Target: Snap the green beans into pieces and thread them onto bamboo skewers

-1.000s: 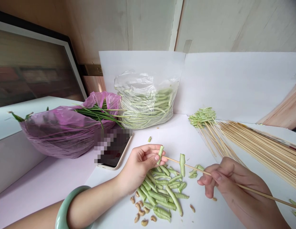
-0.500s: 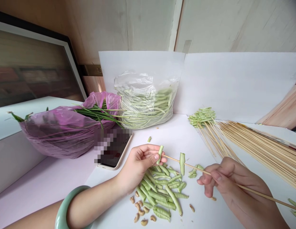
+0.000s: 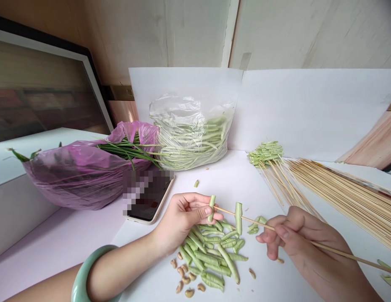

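Observation:
Between its thumb and fingers my left hand (image 3: 192, 214) pinches a short green bean piece (image 3: 211, 208), held upright at the tip of a thin wooden skewer (image 3: 255, 221). My right hand (image 3: 302, 239) is closed around that skewer further back, and its rear end runs past the wrist to the right. Another bean piece (image 3: 238, 218) is threaded on the skewer between the hands. Whether the tip has entered the pinched piece is hard to make out. Below lies a pile of cut bean pieces (image 3: 211, 256), with several tan beans (image 3: 184, 274) at its lower left.
A purple bag (image 3: 78, 180) of greens and a clear bag (image 3: 192, 134) of long beans stand behind. A phone (image 3: 151, 201) lies left of my hand. Finished bean skewers (image 3: 266, 153) and a bundle of bare skewers (image 3: 343, 197) lie to the right.
Both hands keep their grips and have barely moved. The threaded bean piece has turned slightly on the skewer; the whole view has shifted a little.

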`<control>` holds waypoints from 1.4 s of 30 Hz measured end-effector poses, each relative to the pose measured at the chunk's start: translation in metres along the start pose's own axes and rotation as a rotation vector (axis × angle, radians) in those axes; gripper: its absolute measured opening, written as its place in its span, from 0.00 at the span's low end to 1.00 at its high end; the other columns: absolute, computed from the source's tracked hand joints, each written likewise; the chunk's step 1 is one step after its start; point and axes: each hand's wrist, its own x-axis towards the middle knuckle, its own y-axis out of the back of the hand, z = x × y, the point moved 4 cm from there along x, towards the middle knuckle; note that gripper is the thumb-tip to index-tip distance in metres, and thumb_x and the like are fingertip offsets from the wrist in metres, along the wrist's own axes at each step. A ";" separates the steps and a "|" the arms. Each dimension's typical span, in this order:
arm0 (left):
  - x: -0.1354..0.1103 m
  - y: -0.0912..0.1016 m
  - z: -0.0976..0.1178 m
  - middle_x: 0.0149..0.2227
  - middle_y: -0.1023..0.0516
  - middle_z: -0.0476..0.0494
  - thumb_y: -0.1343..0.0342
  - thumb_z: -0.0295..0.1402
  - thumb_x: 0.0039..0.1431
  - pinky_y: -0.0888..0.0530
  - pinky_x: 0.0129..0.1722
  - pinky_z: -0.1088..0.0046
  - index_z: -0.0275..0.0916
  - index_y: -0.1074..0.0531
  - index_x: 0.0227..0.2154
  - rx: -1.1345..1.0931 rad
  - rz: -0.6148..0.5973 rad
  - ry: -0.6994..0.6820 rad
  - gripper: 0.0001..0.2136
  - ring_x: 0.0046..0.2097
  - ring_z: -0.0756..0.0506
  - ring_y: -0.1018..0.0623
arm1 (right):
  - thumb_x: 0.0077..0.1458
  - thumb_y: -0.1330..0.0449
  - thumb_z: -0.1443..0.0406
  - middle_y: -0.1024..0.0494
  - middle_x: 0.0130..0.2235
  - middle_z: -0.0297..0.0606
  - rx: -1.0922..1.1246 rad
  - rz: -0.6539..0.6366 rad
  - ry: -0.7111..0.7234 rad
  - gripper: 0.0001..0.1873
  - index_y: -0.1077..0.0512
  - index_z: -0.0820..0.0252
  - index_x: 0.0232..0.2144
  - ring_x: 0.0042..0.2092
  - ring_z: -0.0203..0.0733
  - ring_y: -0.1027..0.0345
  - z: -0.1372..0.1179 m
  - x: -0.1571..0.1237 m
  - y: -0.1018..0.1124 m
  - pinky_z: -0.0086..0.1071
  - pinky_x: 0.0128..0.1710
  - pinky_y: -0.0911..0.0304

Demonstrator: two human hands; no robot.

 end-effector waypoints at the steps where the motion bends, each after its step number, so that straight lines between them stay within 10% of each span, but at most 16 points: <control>1: 0.000 0.000 0.000 0.28 0.19 0.38 0.32 0.30 0.42 0.24 0.34 0.72 0.30 0.24 0.30 -0.006 -0.003 0.003 0.11 0.33 0.43 0.19 | 0.51 0.38 0.56 0.26 0.18 0.35 0.018 0.024 -0.019 0.17 0.35 0.55 0.17 0.26 0.43 0.30 -0.001 0.000 -0.001 0.36 0.31 0.31; 42: -0.005 -0.005 -0.007 0.27 0.18 0.37 0.33 0.26 0.43 0.23 0.30 0.78 0.32 0.21 0.28 -0.230 -0.126 0.068 0.06 0.30 0.46 0.19 | 0.53 0.38 0.60 0.23 0.24 0.33 0.314 -0.116 -0.052 0.14 0.35 0.56 0.20 0.24 0.39 0.29 0.007 -0.003 -0.014 0.36 0.28 0.31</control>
